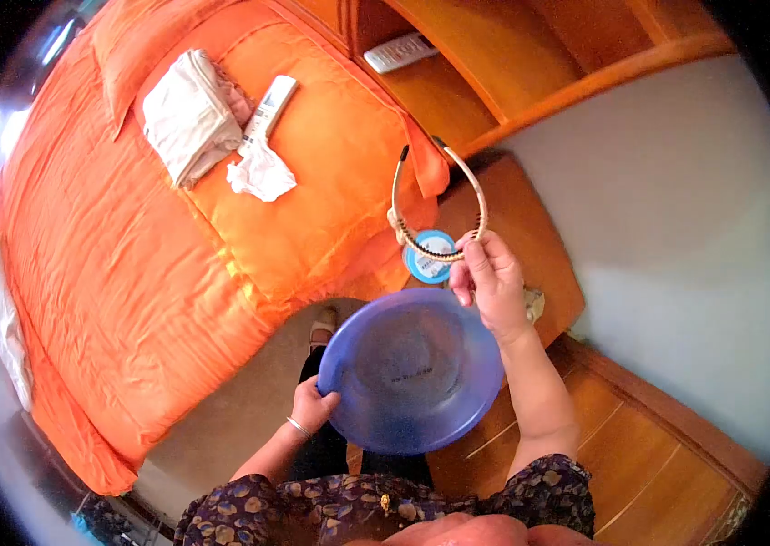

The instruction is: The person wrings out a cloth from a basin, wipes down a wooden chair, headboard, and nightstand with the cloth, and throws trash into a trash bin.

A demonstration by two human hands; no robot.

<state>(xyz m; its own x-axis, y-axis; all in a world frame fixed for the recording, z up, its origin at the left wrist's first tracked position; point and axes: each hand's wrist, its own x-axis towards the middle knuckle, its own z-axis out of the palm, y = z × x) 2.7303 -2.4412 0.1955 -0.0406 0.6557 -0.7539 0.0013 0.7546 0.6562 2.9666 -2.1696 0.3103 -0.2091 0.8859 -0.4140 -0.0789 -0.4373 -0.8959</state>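
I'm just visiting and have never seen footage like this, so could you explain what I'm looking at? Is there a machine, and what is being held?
There is no machine here: these are a person's own two bare hands. The single picture comes from a camera worn on the head, looking forward and down, so you see roughly what the wearer faces.

The left hand has its grip on the rim of a round, blue-purple basin. The right hand holds up a thin, pale headband with dark inner teeth.

On the bright orange fabric bedspread lie a folded whitish cloth, a long white remote-like object and a crumpled white tissue or cloth. Behind the headband shows a round, blue-edged container.
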